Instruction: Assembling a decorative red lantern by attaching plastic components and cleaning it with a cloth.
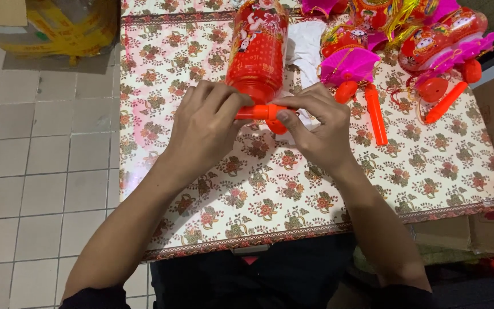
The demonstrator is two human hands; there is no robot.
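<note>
- On the flower-patterned board (315, 189), a red cylinder lantern (257, 51) lies lengthwise, its lower end toward the person.
- The left hand (204, 129) is curled, fingers pinching one end of the orange handle (260, 111) at the lantern's base.
- The right hand (318, 129) pinches the handle's other end, thumb pressed on top.
- Finished pink-and-red lanterns (407, 51) lie in a pile near the right hand, at the board's far right corner.
- A white cloth (307, 48) lies just beside the lantern.
</note>
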